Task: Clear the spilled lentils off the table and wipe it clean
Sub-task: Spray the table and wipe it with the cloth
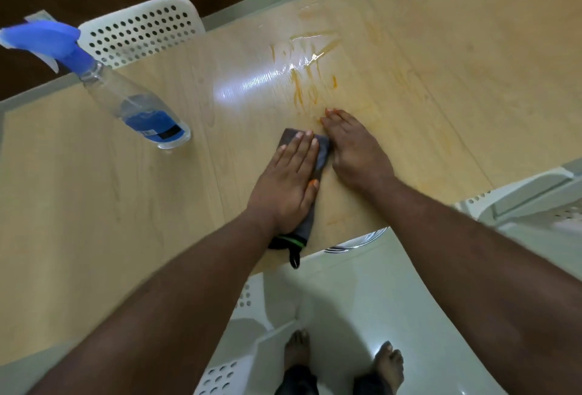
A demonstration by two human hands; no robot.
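Left hand (288, 182) flat on cloth (318, 155), spray bottle (138, 107) nearby

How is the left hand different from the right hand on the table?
The left hand lies flat on the grey cloth, pressing it down, while the right hand rests on the bare table just beside the cloth. The right hand's fingertips reach up to the orange smears; the left hand sits nearer the table's edge. Both have straight fingers and lie palm down on the table.

cloth (321, 155) on table (94, 205), spray bottle (138, 111) left
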